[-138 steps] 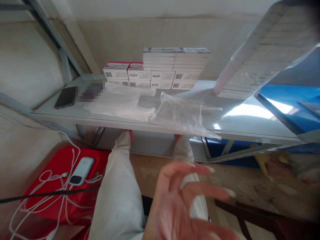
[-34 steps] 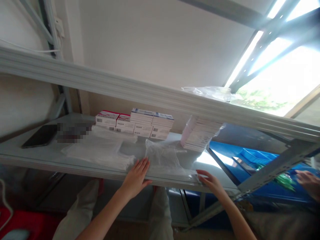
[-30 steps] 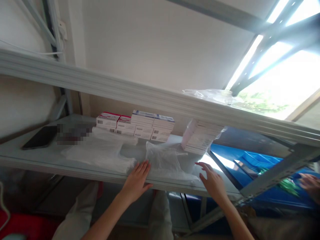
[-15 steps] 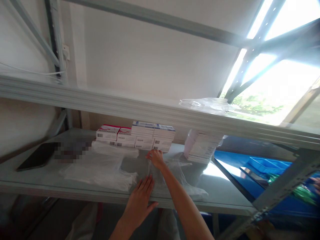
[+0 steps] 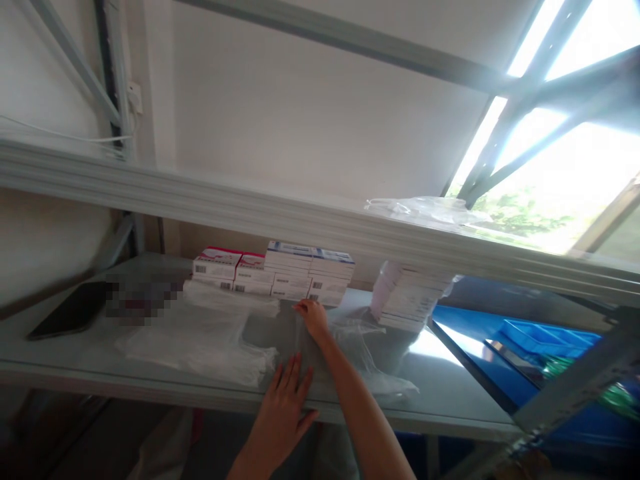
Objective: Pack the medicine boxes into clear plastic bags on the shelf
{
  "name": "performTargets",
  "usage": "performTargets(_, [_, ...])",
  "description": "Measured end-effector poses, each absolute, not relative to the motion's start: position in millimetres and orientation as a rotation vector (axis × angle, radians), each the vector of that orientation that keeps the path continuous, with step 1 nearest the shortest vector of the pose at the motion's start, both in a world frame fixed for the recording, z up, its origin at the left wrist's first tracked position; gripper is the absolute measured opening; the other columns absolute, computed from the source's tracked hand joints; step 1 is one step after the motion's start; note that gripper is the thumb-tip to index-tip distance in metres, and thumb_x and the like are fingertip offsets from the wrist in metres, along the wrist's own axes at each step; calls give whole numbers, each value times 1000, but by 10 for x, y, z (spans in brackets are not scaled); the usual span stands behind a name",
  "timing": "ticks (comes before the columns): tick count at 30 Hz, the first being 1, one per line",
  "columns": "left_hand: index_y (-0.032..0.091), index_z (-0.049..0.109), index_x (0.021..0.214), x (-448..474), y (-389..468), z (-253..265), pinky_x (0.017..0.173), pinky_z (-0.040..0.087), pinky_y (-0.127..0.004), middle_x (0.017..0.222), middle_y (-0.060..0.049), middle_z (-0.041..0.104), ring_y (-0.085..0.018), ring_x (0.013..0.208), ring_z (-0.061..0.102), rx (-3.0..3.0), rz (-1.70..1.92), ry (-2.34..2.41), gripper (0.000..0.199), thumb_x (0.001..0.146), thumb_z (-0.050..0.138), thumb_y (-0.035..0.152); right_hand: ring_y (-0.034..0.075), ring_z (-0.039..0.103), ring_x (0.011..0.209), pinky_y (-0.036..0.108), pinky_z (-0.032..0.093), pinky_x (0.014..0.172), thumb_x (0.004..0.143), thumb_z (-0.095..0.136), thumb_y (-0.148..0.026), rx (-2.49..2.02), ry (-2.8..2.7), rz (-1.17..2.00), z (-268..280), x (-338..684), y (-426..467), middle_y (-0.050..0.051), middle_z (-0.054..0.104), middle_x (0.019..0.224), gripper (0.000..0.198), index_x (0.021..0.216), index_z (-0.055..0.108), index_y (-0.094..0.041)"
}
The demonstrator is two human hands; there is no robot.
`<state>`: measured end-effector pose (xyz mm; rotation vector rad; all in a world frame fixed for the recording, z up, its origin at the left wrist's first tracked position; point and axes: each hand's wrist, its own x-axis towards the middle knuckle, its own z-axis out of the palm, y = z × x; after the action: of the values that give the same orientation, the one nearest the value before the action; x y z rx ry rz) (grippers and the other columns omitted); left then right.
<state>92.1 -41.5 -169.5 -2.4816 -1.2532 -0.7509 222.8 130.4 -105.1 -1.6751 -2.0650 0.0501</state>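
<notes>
On the grey shelf, a clear plastic bag [image 5: 367, 357] lies spread out under and beside my hands. My left hand [image 5: 283, 403] rests flat near the front edge with its fingers extended, at the bag's left side. Farther back, my right hand [image 5: 314, 320] has its fingertips pinched together on the thin film of the bag. To the left lies a pile of whitish plastic bags [image 5: 200, 340]. Just behind my right hand stand stacked white boxes with blue tops [image 5: 310, 270] and others with pink-red tops [image 5: 223, 267].
A bagged stack of white boxes [image 5: 407, 297] stands at the right. A dark flat tablet-like object [image 5: 73, 310] lies at the left. An upper shelf beam [image 5: 240, 207] crosses above my hands, with a clear bag [image 5: 430, 208] on it. Blue trays [image 5: 545, 339] are beyond the right post.
My left hand has spread its fingers a little more and stays flat by the bag. My right hand's fingers have drawn closer together. The view has shifted slightly.
</notes>
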Motion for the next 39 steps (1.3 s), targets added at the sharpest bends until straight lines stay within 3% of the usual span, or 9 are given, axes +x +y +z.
performTargets(7, [26, 29, 146, 937, -447, -1747, 100, 44, -50, 145, -18, 40, -33, 131, 42, -2361, -811, -1268, 68, 86, 54, 47, 20, 60, 100, 28, 41, 88, 95, 47, -34, -1644, -2071, -6, -1007, 2265, 1251, 7, 70, 101, 28, 95, 71, -20])
performTargets(12, [21, 13, 150, 952, -613, -1642, 100, 43, -54, 146, -17, 40, -34, 133, 39, -2342, -872, -1332, 75, 89, 47, 47, 22, 48, 121, 38, 36, 101, 98, 36, -35, -1421, -2052, -159, -925, 2306, 966, 7, 57, 130, 40, 133, 49, -23])
performTargets(16, [18, 5, 151, 1023, -727, -1499, 106, 39, -49, 150, -12, 34, -28, 136, 36, -2362, -983, -1358, 67, 90, 33, 17, 21, 35, 135, 44, 27, 111, 99, 27, -31, -1402, -2057, -136, -1079, 2442, 627, 7, 45, 143, 47, 144, 34, -22])
performTargets(20, [19, 13, 150, 1258, -419, -1300, 107, 39, -46, 151, -12, 32, -25, 138, 32, -2437, -1129, -1314, 70, 84, 25, 0, 22, 23, 142, 51, 20, 114, 97, 27, -24, -1496, -2126, -46, -1359, 2646, 478, 9, 32, 150, 52, 148, 24, -20])
performTargets(25, [6, 32, 142, 1582, 318, -1310, 106, 40, -47, 146, -22, 36, -28, 137, 33, -2549, -1075, -1477, 49, 96, 28, 24, 24, 19, 142, 53, 23, 113, 94, 28, -20, -1602, -2116, 74, -1527, 2765, 509, 12, 18, 154, 56, 149, 20, -17])
performTargets(30, [3, 39, 138, 1581, 576, -1631, 105, 38, -55, 138, -25, 46, -33, 131, 41, -2447, -923, -1598, 61, 96, 28, 46, 25, 22, 142, 54, 19, 113, 96, 28, -24, -1719, -2139, 110, -1426, 2785, 484, 6, 24, 153, 54, 149, 22, -22])
performTargets(39, [5, 39, 139, 1526, 532, -1654, 107, 32, -55, 145, -23, 37, -35, 136, 33, -2412, -874, -1715, 69, 93, 27, 55, 27, 26, 140, 59, 18, 110, 98, 27, -36, -2140, -1874, 34, -1339, 3399, 441, 8, 31, 150, 48, 143, 38, -23])
